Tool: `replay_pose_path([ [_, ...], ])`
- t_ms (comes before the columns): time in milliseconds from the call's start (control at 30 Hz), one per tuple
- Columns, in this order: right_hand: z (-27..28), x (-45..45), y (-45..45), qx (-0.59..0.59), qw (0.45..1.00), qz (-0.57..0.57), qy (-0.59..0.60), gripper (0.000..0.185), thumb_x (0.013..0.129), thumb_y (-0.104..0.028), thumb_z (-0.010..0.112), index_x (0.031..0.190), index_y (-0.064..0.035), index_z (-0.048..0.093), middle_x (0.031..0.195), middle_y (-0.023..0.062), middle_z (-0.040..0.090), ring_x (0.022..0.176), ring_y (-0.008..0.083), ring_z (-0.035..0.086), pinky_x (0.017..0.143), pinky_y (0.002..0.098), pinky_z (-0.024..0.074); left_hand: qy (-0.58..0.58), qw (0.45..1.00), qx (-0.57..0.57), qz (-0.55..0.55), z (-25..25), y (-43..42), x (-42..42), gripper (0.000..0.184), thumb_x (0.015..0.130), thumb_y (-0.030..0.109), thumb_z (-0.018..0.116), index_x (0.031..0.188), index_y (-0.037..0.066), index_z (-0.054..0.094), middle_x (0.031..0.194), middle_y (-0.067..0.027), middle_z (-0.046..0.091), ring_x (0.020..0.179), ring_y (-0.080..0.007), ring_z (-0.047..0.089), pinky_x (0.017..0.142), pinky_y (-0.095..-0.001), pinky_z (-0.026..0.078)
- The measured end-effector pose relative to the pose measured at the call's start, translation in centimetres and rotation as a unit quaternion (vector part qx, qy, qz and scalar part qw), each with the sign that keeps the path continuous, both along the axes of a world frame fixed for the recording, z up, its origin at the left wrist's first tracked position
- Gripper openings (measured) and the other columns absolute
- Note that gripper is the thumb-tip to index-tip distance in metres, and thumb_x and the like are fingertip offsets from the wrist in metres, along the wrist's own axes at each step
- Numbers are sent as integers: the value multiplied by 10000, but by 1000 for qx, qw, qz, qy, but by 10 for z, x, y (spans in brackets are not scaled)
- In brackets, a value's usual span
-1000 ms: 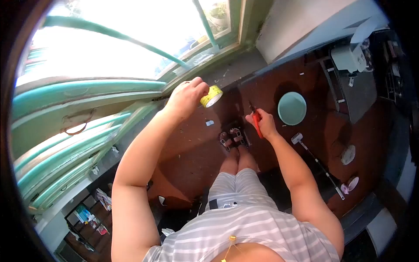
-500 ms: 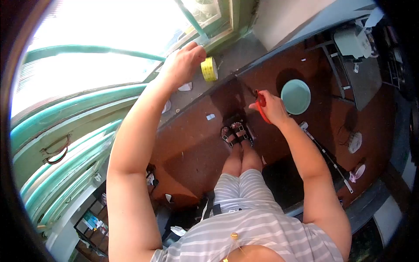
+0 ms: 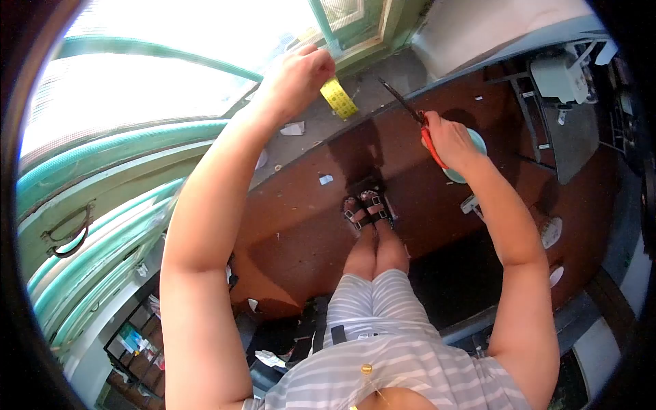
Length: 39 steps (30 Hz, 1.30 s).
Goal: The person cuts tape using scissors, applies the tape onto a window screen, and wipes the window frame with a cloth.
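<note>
My left hand point(image 3: 307, 74) is raised by the bright window, fingers pinched closed. A roll of yellow printed tape point(image 3: 338, 100) hangs just below these fingers; the strip in the pinch is too small to make out. In my right hand point(image 3: 452, 145) is a pair of scissors point(image 3: 433, 145) with red handles and dark blades. The blades point up and left toward the tape roll, apart from it, and look closed or nearly so.
Green-edged window frames point(image 3: 123, 143) run along the left. A ledge point(image 3: 301, 145) with paper scraps lies under the window. Behind my right hand a light green basin point(image 3: 480, 142) stands on the red-brown floor point(image 3: 294, 232). A metal-legged table point(image 3: 570, 140) is at the upper right.
My right hand has moved up and right, and the scissors' blades now show in full. My left hand has risen slightly to the right; the tape roll has swung to a slant.
</note>
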State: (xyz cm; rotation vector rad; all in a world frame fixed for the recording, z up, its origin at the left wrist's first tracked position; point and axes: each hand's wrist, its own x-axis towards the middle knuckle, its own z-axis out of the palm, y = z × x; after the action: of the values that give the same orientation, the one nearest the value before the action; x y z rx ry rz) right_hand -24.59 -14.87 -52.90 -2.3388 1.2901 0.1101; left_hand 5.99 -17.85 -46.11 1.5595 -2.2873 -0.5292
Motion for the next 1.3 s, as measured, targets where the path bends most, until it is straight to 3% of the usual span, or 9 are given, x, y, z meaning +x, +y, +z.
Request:
replay_pose_path([
  [100,8,0,-12,15,1000,8,25,231,812,-107,527,981,30,448,678,184,585,676,349,593,628,404,464,-23,999,-1,23,3,6,-2,80,812,136,531,839,71,569,832,-108,555,791,-307,562,685,-388,457],
  [200,23,3,-14,114,993,-21,37,291,806,-77,527,1054,36,426,836,233,577,767,342,587,698,393,465,3,1000,29,-8,14,9,0,66,808,117,535,833,62,563,827,-105,561,785,-301,566,688,-378,458],
  [300,9,-5,-4,-12,998,49,-46,412,763,-26,557,1130,39,382,1042,259,493,936,351,530,815,402,430,-6,996,83,-35,31,15,5,48,801,95,541,825,55,554,826,-105,564,781,-301,565,684,-369,457],
  [400,5,-6,-6,-25,995,95,-16,522,708,11,593,1169,35,350,1148,241,401,1058,372,440,900,422,370,4,995,86,-42,29,16,8,35,794,78,543,818,53,543,827,-107,563,783,-303,564,678,-364,457],
  [600,10,25,-14,-53,994,82,-41,511,668,-9,628,1110,39,376,1067,215,437,1015,382,446,845,437,382,-21,995,78,-52,27,18,2,69,829,82,484,825,24,521,811,-139,525,770,-326,538,683,-373,439],
  [800,9,59,-30,-59,994,87,-32,356,722,-64,596,1019,42,430,995,206,471,926,368,483,793,426,399,-25,997,56,-49,17,10,2,29,781,68,540,801,47,544,806,-110,569,784,-305,570,681,-373,463],
  [1000,1,77,-26,-92,991,89,-36,294,770,-146,568,974,39,465,944,190,491,884,352,500,756,419,403,-18,996,61,-64,15,6,4,55,815,79,508,829,34,537,807,-125,547,757,-313,562,672,-373,451],
  [1300,2,83,-32,-132,986,102,-28,309,758,-131,571,998,25,455,941,175,491,883,339,501,735,411,394,-29,996,46,-64,13,8,8,48,802,81,532,822,40,546,807,-113,561,765,-294,573,676,-362,459],
])
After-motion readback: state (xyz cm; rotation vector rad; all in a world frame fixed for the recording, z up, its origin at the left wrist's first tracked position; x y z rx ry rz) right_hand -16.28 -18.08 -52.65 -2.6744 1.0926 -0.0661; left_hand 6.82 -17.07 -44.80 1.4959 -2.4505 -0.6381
